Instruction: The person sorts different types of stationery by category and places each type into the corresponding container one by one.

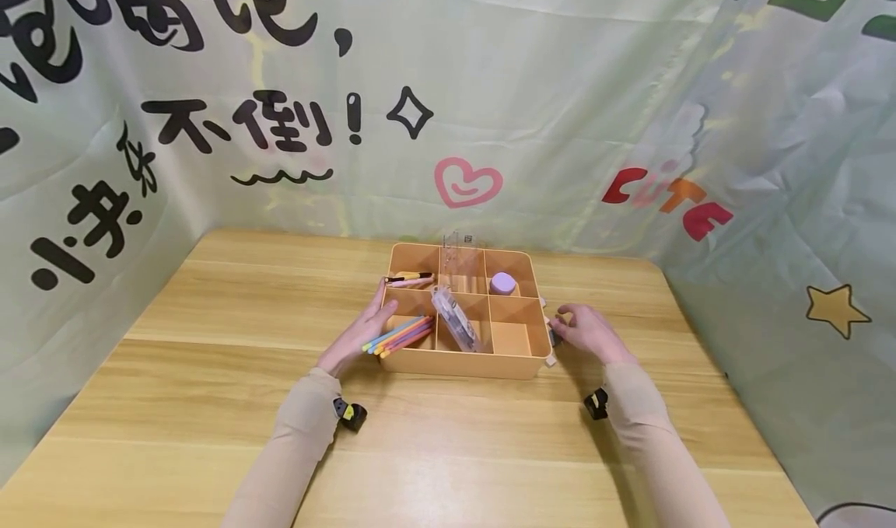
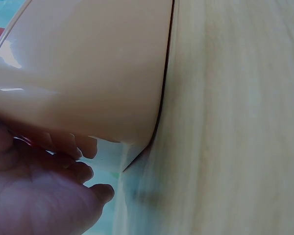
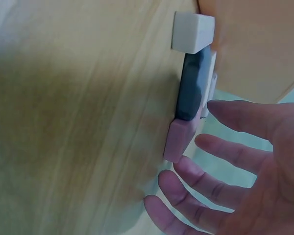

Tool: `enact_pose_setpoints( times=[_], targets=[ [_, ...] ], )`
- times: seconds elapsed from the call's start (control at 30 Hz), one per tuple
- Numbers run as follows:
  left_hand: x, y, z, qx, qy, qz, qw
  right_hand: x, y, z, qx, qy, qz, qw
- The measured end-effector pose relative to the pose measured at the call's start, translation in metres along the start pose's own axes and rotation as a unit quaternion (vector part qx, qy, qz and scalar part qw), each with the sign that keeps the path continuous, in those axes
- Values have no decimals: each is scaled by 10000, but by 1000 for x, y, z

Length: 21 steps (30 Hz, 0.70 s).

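Observation:
A tan six-compartment organizer [image 1: 462, 365] stands on the table. My left hand [image 1: 360, 332] rests against its left side, fingers loosely extended; the left wrist view shows this hand beside the smooth wall [image 2: 88, 63]. To the right of the organizer, my right hand [image 1: 591, 333] hovers with fingers spread and a little bent. Close to its fingertips in the right wrist view lie small eraser-like blocks: a white block [image 3: 193, 32], a dark block [image 3: 192, 85] and a pink block [image 3: 179, 139]. Whether a finger touches the pink one, I cannot tell.
Colorful pens [image 1: 399, 337] lean out of the front-left compartment. A clear case of dark sticks [image 1: 456, 320] tilts in the front middle. Behind are more pens [image 1: 411, 279], a clear holder [image 1: 459, 264] and a purple round item [image 1: 502, 283]. A printed cloth [image 1: 546, 108] hangs behind the table.

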State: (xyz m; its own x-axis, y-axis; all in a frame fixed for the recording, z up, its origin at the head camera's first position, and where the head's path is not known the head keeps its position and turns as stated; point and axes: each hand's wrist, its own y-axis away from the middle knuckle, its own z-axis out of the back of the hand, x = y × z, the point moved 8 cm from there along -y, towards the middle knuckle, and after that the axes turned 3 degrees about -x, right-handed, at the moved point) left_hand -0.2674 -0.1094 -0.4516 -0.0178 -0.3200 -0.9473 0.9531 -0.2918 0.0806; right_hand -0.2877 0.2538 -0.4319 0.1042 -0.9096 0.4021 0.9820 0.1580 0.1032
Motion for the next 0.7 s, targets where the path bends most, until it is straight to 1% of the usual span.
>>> enact_pose_setpoints(
  times=[0.17, 0.23, 0.5, 0.7],
  targets=[
    [-2, -2, -1, 4, 198, -221, 9996, 0, -3, 0, 10, 125, -142, 9998],
    [-3, -2, -1, -3, 279, -260, 9993, 0, -4, 0, 22, 155, -184, 9997],
    [-4, 0, 0, -6, 231, -190, 9996, 4, -9, -1, 45, 289, -138, 9995],
    [-3, -2, -1, -20, 251, -193, 9995, 4, -10, -3, 85, 370, -212, 9991]
  ],
)
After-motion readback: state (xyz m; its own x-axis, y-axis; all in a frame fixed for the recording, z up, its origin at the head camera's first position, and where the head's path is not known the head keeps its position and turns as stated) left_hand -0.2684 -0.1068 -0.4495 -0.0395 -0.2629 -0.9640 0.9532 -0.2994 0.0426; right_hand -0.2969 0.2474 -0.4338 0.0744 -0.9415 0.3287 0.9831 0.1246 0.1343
